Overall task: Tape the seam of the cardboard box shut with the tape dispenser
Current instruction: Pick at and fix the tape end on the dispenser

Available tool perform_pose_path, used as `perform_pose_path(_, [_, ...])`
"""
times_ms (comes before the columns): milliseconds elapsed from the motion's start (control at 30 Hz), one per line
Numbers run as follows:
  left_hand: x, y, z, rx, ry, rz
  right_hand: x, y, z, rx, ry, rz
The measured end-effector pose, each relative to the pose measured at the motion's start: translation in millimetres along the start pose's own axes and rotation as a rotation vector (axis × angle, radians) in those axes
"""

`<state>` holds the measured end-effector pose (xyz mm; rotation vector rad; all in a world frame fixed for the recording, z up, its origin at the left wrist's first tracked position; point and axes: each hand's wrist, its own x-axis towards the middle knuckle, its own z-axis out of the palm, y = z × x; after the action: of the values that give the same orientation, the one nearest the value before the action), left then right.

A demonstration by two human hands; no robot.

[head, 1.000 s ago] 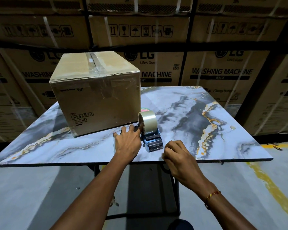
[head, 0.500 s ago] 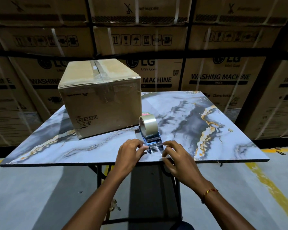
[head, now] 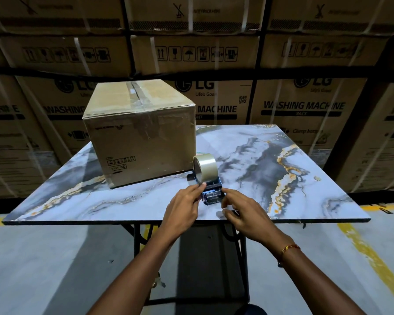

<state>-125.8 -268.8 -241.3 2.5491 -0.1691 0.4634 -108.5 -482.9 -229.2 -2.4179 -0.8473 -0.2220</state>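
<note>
A brown cardboard box (head: 138,137) stands at the back left of the marble-patterned table (head: 282,169), with clear tape along its top seam and down the near face. A blue tape dispenser (head: 210,192) with a clear tape roll (head: 204,170) rests on the table just right of the box's near corner. My left hand (head: 182,206) pinches the dispenser's left side with thumb and fingers. My right hand (head: 243,213) touches the dispenser's right front with its fingertips, the other fingers curled.
Stacked washing-machine cartons (head: 305,105) form a wall behind the table. The table's near edge (head: 100,222) is just below my hands. The grey floor carries a yellow line (head: 373,258) at right. A small scrap (head: 316,178) lies at the table's right.
My left hand has moved from the tape roll's side to the dispenser's front. My right hand has come up from the table edge to touch the dispenser. The view has tilted down slightly.
</note>
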Motion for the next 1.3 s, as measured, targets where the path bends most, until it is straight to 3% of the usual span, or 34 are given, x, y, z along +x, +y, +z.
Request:
perform_pose_path(233, [13.1, -5.0, 0.2, 0.196, -0.002, 0.020, 17.0, 6.5, 1.2, 0.023, 0.010, -0.033])
perform_pose_path(367, [12.5, -10.3, 1.9, 0.093, -0.023, 0.033, 8.4, 13.5, 11.9, 0.031, 0.059, -0.043])
perform_pose_path(500, [1.5, -9.1, 2.8, -0.172, 0.111, 0.034, 5.3, 14.0, 17.9, 0.029, 0.102, -0.050])
perform_pose_path(767, [8.2, 4.7, 3.5, -0.193, 0.168, -0.001, 4.9, 16.4, 22.4, 0.007, 0.139, -0.050])
perform_pose_path(933, [24.8, 14.8, 1.7, -0.023, -0.037, 0.055, 5.2, 16.8, 23.5, 0.003, 0.152, -0.038])
perform_pose_path(1033, [26.6, 13.4, 1.5, 0.030, -0.080, 0.064, 5.1, 17.2, 23.2, 0.002, 0.156, -0.035])
perform_pose_path(1167, [23.2, 10.0, -5.5, -0.094, -0.020, 0.031, 5.4, 18.8, 24.3, 0.022, 0.164, -0.032])
perform_pose_path(1300, [10.5, 2.4, -7.8, -0.217, 0.105, -0.111, 5.3, 17.7, 23.7, 0.029, 0.164, -0.026])
